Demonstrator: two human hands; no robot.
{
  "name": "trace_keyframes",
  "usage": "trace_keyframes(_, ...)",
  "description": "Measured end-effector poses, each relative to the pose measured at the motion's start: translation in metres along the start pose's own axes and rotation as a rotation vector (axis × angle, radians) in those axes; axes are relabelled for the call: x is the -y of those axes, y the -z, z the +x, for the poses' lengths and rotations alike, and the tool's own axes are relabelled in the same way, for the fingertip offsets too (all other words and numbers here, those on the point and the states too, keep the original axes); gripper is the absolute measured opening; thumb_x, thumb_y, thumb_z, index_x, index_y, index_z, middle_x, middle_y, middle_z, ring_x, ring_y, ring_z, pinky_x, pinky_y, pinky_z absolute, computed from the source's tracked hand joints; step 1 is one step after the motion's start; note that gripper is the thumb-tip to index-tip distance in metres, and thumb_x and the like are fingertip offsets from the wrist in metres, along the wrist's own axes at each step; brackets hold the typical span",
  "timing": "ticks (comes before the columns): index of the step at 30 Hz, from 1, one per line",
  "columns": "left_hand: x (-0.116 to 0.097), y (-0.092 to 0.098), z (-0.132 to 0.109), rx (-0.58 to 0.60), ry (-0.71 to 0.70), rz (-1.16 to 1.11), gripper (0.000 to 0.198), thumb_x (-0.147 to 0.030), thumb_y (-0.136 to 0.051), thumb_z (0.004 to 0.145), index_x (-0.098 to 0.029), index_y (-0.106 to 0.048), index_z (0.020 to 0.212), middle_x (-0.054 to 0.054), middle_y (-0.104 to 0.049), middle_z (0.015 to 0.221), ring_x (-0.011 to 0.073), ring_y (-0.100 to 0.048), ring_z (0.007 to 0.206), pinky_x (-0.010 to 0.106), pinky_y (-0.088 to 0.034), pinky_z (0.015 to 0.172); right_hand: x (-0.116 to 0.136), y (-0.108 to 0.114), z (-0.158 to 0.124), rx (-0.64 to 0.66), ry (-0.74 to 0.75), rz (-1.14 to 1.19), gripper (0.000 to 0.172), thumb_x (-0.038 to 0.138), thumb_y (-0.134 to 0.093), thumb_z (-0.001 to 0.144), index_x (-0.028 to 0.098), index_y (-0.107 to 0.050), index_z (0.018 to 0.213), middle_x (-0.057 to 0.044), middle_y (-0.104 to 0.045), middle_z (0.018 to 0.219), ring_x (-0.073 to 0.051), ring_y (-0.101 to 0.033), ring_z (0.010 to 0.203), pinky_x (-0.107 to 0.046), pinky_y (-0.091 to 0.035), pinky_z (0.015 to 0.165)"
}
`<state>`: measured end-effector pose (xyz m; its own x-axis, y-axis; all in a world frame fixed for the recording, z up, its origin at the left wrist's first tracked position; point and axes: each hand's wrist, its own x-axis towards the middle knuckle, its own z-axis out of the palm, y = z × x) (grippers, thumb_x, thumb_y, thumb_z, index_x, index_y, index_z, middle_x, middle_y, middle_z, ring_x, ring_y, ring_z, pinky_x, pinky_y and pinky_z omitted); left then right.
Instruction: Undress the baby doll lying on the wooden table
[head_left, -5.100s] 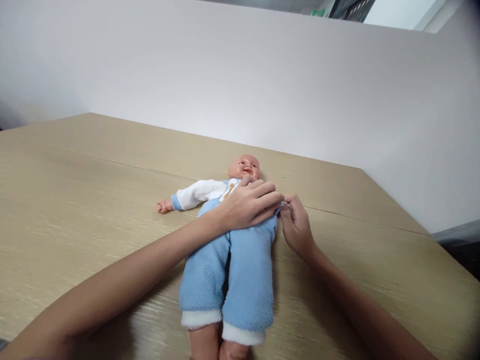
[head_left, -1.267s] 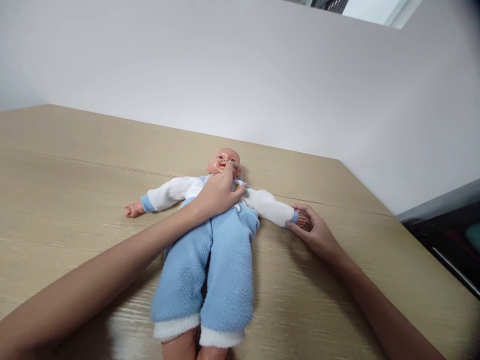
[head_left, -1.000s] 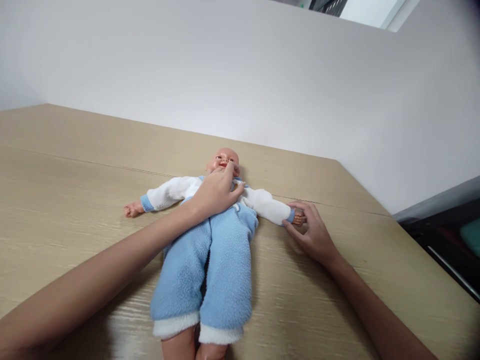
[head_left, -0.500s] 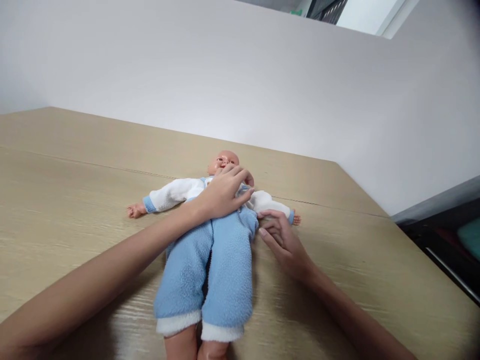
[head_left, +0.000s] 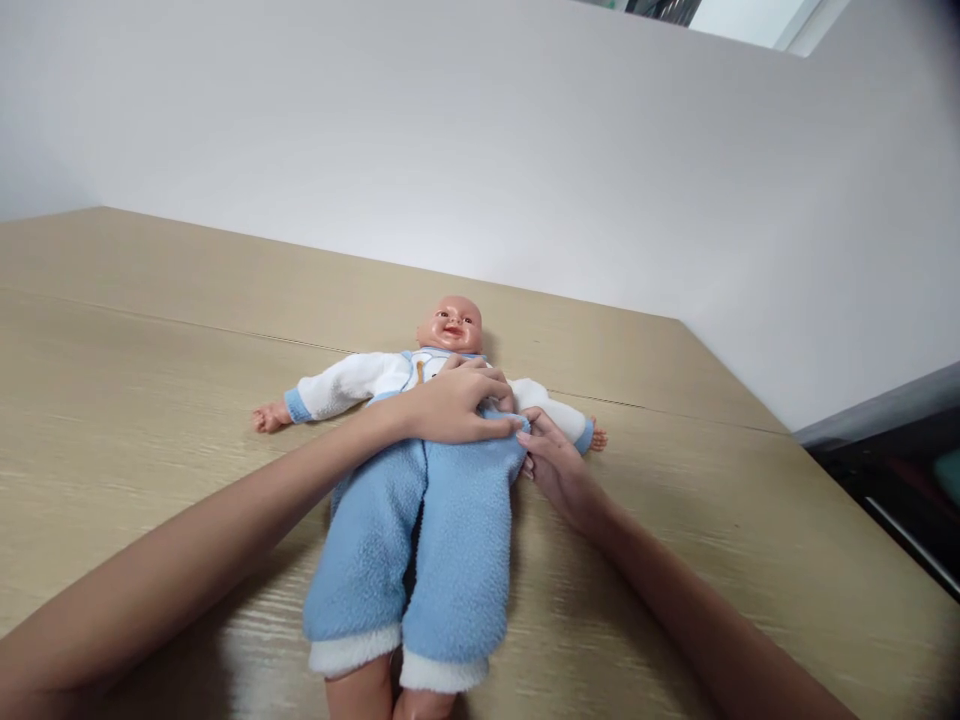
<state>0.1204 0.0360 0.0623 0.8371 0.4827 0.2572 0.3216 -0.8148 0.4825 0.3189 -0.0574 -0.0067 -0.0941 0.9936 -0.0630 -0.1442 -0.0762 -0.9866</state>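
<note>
A baby doll [head_left: 454,325] lies on its back, dressed in a white top [head_left: 360,378] and fleecy blue trousers [head_left: 457,540] with white cuffs. My left hand [head_left: 459,402] rests across its chest with bent fingers. Its thumb lies apart from them along the trousers' upper edge. At the trousers' right side, my right hand [head_left: 559,462] pinches the blue cloth between thumb and fingertips, close beside the left thumb. Part of the chest and waist is hidden under my left hand. Both doll arms stretch outward; its feet are outside the picture.
The doll lies on a light wooden table [head_left: 187,400] with a thin seam running across it. Behind stands a plain pale wall [head_left: 375,130] with an opening at the top right. A dark object [head_left: 892,490] is beyond the table's right edge.
My left hand has slid down from the doll's chin to its chest, uncovering the face. My right hand has closed on the trouser side, and that edge has shifted slightly outward.
</note>
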Motion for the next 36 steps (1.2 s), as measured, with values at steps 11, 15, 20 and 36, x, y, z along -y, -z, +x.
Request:
trace_keyframes(11,0.005,-0.004,0.003,-0.037,0.096,-0.028,0.025,-0.042,-0.063,0.104,-0.02,-0.067,0.091,0.002,-0.07,0.087,0.0209,-0.063,0.085,0.034,-0.04,0.081,-0.007,0.03,-0.014,-0.294,0.455,-0.957,0.014,0.036,-0.065,0.103,0.025,-0.062,0.112,-0.001,-0.061,0.086,-0.021,-0.055,0.071,-0.039,-0.048,0.073)
trace_keyframes(15,0.005,-0.005,0.003,-0.052,0.099,0.039,0.029,-0.045,-0.061,0.106,-0.019,-0.067,0.092,0.004,-0.072,0.09,0.0229,-0.064,0.088,0.037,-0.04,0.084,0.002,0.07,-0.014,-0.393,0.697,-1.283,0.023,0.035,-0.069,0.101,0.022,-0.063,0.119,-0.014,-0.071,0.121,-0.036,-0.064,0.117,-0.056,-0.046,0.106)
trace_keyframes(20,0.006,-0.006,0.005,-0.051,0.039,0.06,0.025,-0.044,-0.064,0.105,-0.019,-0.065,0.099,0.006,-0.074,0.101,0.0247,-0.064,0.096,0.039,-0.042,0.09,0.009,0.113,-0.011,-0.135,0.505,-1.178,0.051,0.049,-0.082,0.09,0.023,-0.067,0.131,-0.015,-0.075,0.128,-0.037,-0.068,0.118,-0.054,-0.052,0.103)
trace_keyframes(36,-0.003,-0.024,0.019,-0.126,0.016,0.267,0.029,-0.038,-0.072,0.091,-0.018,-0.069,0.111,0.012,-0.074,0.118,0.0328,-0.063,0.107,0.047,-0.047,0.094,0.004,0.05,-0.022,-0.203,0.223,0.111,0.065,0.052,-0.096,0.078,0.038,-0.064,0.133,-0.005,-0.064,0.152,-0.028,-0.064,0.139,-0.049,-0.058,0.117)
